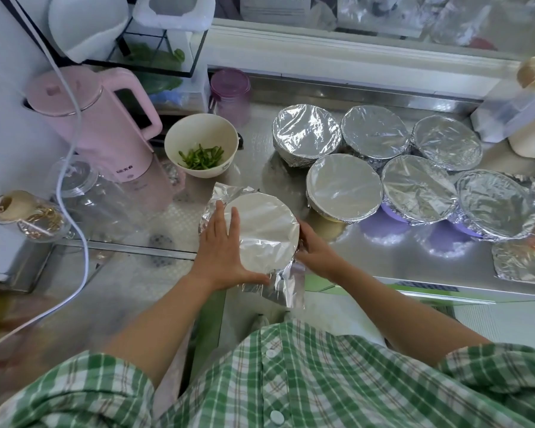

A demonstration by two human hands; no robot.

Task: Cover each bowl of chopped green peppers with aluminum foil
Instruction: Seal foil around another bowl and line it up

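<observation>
A bowl under a sheet of aluminum foil [264, 230] sits at the counter's front edge. My left hand [226, 248] lies flat on its left side, fingers straight, thumb pressing the loose foil at the near rim. My right hand [314, 245] cups the bowl's right side, fingers curled round the foil there. Behind it an uncovered cream bowl [179, 143] holds chopped green peppers [202, 157]. Several foil-covered bowls [343, 186] stand in two rows to the right.
A pink electric kettle [105, 118] with a white cord stands at the left, glass jars [84, 186] in front of it. A purple cup [230, 94] is at the back. Crumpled foil [522, 261] lies far right. The steel counter [368, 257] ends near my body.
</observation>
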